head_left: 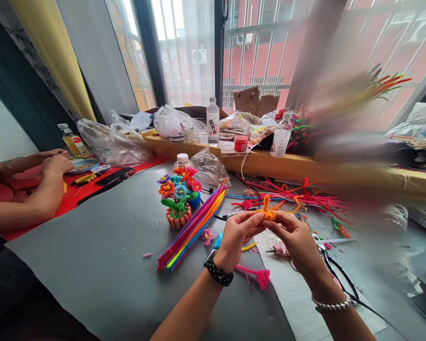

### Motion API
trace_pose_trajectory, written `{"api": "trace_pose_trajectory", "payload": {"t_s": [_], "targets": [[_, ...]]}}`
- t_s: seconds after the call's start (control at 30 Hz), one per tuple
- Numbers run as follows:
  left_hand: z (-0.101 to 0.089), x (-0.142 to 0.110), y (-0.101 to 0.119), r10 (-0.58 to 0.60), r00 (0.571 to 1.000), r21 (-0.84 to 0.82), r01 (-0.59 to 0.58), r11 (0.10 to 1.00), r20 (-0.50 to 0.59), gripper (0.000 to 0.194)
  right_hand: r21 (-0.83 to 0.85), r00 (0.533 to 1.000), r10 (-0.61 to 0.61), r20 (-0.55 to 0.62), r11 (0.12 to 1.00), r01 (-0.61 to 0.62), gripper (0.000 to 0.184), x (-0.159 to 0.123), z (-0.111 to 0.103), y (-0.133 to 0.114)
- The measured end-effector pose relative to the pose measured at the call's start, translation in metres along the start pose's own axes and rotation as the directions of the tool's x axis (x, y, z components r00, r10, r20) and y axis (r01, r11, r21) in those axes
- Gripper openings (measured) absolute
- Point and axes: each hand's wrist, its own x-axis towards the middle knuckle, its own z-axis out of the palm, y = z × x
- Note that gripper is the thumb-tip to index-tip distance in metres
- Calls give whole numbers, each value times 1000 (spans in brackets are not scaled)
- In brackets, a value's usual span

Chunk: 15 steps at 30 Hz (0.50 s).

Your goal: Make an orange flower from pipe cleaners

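Note:
Between my two hands is an orange pipe-cleaner flower [269, 214], with one loop standing up and a stem end trailing to the right. My left hand [236, 234], wearing a black watch, pinches it from the left between thumb and fingers. From the other side my right hand [296, 239], with a beaded bracelet at the wrist, grips it too. Close by on the left lies a bundle of coloured pipe cleaners [195, 227]. Beyond that stand small pots of pipe-cleaner flowers [179, 194]. A pink pipe-cleaner piece [262, 278] lies below my hands.
Loose red pipe cleaners [305, 195] spread behind my hands. Black-handled scissors [341, 274] lie to the right on white paper [291, 293]. Water bottles [213, 122] and a red jar [240, 143] line the sill. At left, another person's hands [57, 163] rest near a bowl. The far right is smeared.

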Motion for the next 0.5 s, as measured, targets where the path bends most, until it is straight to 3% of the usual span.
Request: {"api": "trace_pose_trajectory", "payload": {"t_s": [0.3,0.5], "targets": [[0,2,2,-10,999,91,13,996,-33,30,-232,995,-101,-28,968,92,26,-3,2,-1],[-2,3,-1,19,999,132,-14,991,-37,31,-276,993,-114,-39,956,98,28,-4,4,2]]}}
